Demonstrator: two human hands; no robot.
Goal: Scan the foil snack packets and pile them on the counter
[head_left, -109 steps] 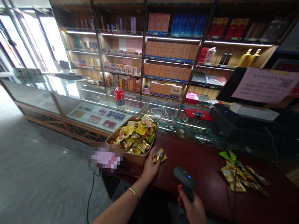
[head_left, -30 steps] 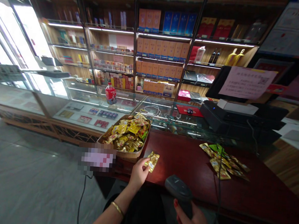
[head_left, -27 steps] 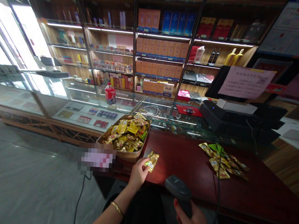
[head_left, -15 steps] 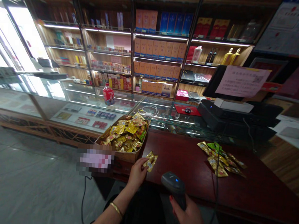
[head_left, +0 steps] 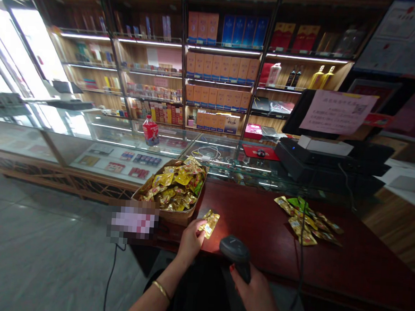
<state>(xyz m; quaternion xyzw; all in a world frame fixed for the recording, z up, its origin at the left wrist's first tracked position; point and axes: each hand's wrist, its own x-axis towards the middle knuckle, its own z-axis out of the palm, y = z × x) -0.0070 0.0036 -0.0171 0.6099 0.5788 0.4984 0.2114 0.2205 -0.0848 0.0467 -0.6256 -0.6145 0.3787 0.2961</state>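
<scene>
No legible text or labels.

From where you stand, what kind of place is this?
Most likely a small shop, seen from the checkout side. Lit wall shelves carry boxed goods and bottles, glass display counters run across, and the right hand holds a barcode scanner near a gold packet.
</scene>
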